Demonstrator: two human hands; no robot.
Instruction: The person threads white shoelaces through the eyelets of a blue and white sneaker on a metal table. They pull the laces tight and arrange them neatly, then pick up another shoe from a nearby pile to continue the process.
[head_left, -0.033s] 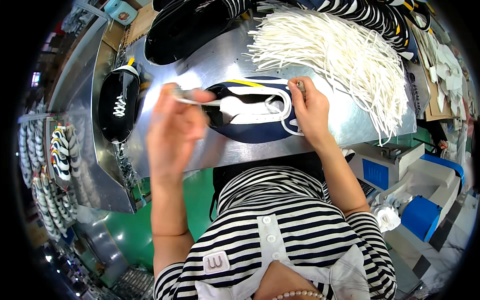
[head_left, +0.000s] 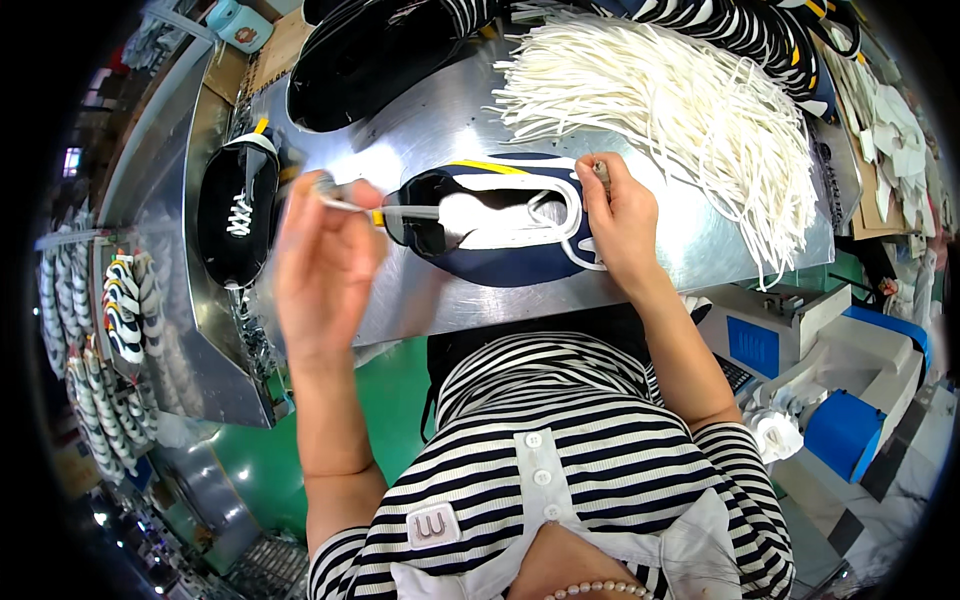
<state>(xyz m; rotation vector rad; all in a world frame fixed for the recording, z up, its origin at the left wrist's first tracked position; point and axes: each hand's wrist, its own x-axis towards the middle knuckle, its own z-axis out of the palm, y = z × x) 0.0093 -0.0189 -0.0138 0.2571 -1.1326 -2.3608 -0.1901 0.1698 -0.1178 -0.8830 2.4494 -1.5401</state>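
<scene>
A navy shoe upper with white trim and a yellow stripe lies crosswise on the metal table before me. A white shoelace runs over its opening, with a loop near the right end. My left hand, smeared by motion, is left of the upper, pinching the lace and pulling it taut. My right hand is closed on the upper's right end, thumb beside the loop. A small grey piece shows at the fingers of each hand; I cannot make out what it is.
A heap of white laces lies at the far right of the metal table. A laced dark upper rests at the left edge. More dark uppers are stacked at the back. A grey and blue machine stands at right.
My left hand has moved a little left, drawing the lace further out over the upper's opening. My right hand stays in place.
</scene>
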